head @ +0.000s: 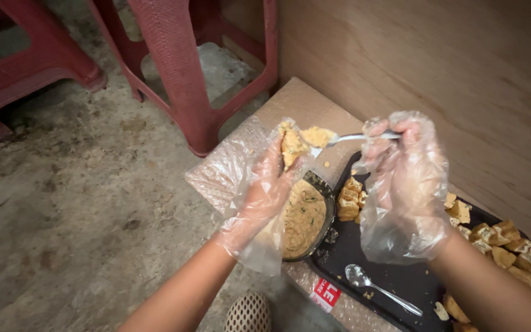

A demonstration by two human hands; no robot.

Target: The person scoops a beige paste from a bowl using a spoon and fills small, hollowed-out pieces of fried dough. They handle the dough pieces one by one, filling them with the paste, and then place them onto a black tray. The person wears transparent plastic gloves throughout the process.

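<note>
My left hand (264, 184), in a loose clear plastic glove, holds a yellow-brown fried tofu puff (291, 146) up above the bowl. In the same kind of glove, my right hand (404, 178) grips a metal spoon (354, 138) whose tip carries a lump of pale filling (318, 135) right beside the puff. Below them stands a dark bowl (326, 187) of tan paste flecked with green. A black tray (351, 252) to its right carries several more tofu puffs (348, 200).
A second spoon (381, 288) lies on the tray. More tofu pieces (502, 243) line the tray's far right. Bubble wrap (228, 169) covers the low board under the bowl. Red plastic stools (185, 67) stand on the concrete floor; a wooden panel (437, 55) rises behind.
</note>
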